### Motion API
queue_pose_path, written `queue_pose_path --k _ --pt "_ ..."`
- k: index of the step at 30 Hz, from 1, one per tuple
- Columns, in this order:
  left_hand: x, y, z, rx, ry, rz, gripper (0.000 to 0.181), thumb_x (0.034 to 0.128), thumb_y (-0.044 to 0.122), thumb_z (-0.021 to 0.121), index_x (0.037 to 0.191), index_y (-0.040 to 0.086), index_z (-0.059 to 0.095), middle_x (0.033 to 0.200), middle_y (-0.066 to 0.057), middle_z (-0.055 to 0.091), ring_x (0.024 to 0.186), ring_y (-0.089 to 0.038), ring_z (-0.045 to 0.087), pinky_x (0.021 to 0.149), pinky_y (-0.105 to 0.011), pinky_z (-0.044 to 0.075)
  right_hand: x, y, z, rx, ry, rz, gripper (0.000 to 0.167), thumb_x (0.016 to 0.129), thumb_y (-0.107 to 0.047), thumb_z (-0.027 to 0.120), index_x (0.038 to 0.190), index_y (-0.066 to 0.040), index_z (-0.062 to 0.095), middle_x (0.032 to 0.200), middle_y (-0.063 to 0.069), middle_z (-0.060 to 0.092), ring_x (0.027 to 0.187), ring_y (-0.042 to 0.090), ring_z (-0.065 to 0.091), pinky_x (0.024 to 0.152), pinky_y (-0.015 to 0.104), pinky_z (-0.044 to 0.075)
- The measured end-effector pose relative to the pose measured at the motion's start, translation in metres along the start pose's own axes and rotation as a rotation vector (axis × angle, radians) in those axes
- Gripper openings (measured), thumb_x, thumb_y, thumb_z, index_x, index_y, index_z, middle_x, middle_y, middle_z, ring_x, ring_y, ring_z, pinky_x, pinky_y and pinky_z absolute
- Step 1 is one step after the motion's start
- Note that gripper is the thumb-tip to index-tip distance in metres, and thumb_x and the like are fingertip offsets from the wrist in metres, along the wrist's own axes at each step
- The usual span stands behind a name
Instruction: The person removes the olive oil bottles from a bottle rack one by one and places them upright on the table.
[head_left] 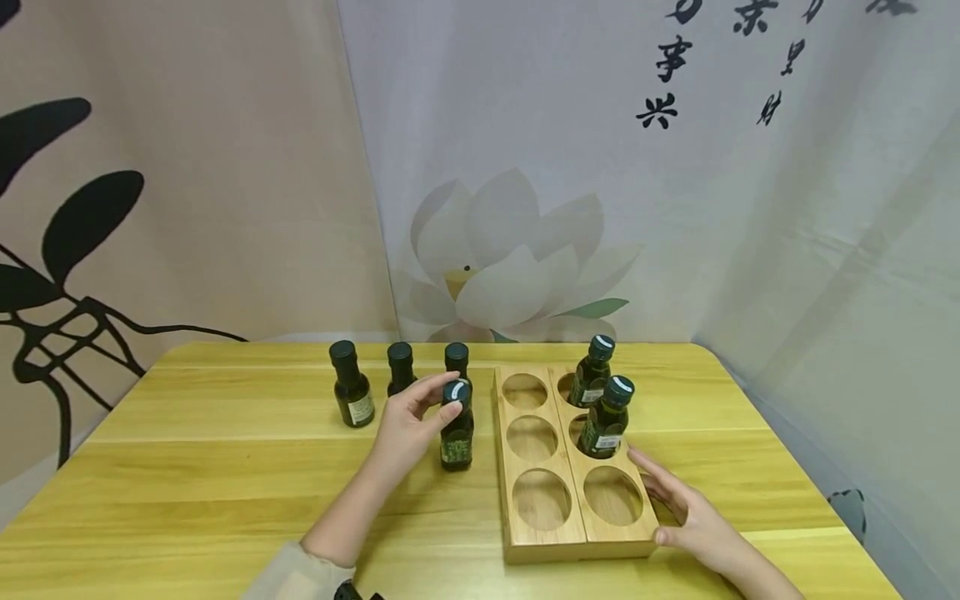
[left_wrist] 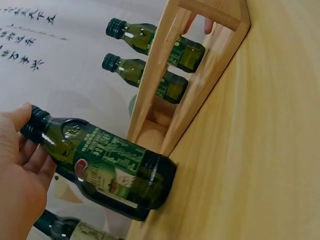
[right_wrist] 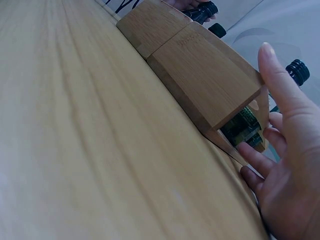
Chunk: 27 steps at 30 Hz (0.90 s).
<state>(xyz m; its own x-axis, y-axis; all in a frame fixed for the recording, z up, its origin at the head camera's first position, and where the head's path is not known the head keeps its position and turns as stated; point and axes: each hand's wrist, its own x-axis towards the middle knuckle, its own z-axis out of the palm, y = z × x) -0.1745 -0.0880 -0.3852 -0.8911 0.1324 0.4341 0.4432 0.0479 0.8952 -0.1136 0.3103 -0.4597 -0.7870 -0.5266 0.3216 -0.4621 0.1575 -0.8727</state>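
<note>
My left hand pinches a small dark green glass bottle by its black cap, just left of a wooden rack. In the left wrist view this bottle shows a green printed label, and its base is close to the tabletop. The rack has two rows of round holes; two bottles stand in the middle and far holes of its right row. My right hand rests against the rack's right side near the front corner, thumb and fingers spread, as the right wrist view also shows.
Behind my left hand stand three more bottles: one at the left, one in the middle, partly hidden, and one behind the held bottle. A printed cloth hangs at the far edge of the wooden table.
</note>
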Motion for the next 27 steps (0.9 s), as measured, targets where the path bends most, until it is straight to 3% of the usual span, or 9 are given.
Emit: queue_pose_path --k 8,16,19,27 --pt "0.009 0.025 0.003 -0.057 -0.01 0.117 0.041 0.086 0.001 0.07 0.126 0.001 0.061 0.122 -0.011 0.061 0.114 -0.023 0.056 0.1 -0.038 0.041 -0.001 -0.002 0.001 0.002 0.004 0.009 0.082 0.093 -0.044 0.061 0.151 -0.002 0.022 0.156 0.003 0.023 0.13 0.01 0.039 0.103 0.017 0.026" --pt "0.013 0.054 0.032 -0.105 -0.03 0.166 0.042 0.0842 0.0 0.072 0.125 0.001 0.061 0.121 -0.009 0.062 0.114 -0.022 0.057 0.101 -0.036 0.041 -0.001 0.001 0.0 0.009 0.0 0.011 0.082 0.092 -0.044 0.061 0.152 -0.003 0.022 0.156 0.001 0.023 0.13 0.01 0.039 0.103 0.017 0.026" --pt "0.013 0.058 0.046 -0.119 -0.048 0.151 0.044 0.0826 -0.001 0.073 0.125 0.002 0.061 0.12 -0.007 0.063 0.113 -0.021 0.057 0.101 -0.035 0.041 -0.001 0.002 0.0 0.008 0.0 0.008 0.082 0.093 -0.044 0.061 0.152 -0.003 0.022 0.156 0.002 0.024 0.13 0.01 0.039 0.103 0.018 0.026" --pt "0.015 0.061 0.083 -0.164 -0.095 0.041 0.047 0.0806 0.006 0.077 0.125 0.007 0.063 0.118 -0.004 0.064 0.111 -0.02 0.057 0.099 -0.034 0.042 0.0 0.001 0.001 0.0 0.004 0.0 0.081 0.093 -0.043 0.061 0.152 -0.003 0.022 0.156 0.003 0.024 0.13 0.01 0.039 0.103 0.017 0.026"
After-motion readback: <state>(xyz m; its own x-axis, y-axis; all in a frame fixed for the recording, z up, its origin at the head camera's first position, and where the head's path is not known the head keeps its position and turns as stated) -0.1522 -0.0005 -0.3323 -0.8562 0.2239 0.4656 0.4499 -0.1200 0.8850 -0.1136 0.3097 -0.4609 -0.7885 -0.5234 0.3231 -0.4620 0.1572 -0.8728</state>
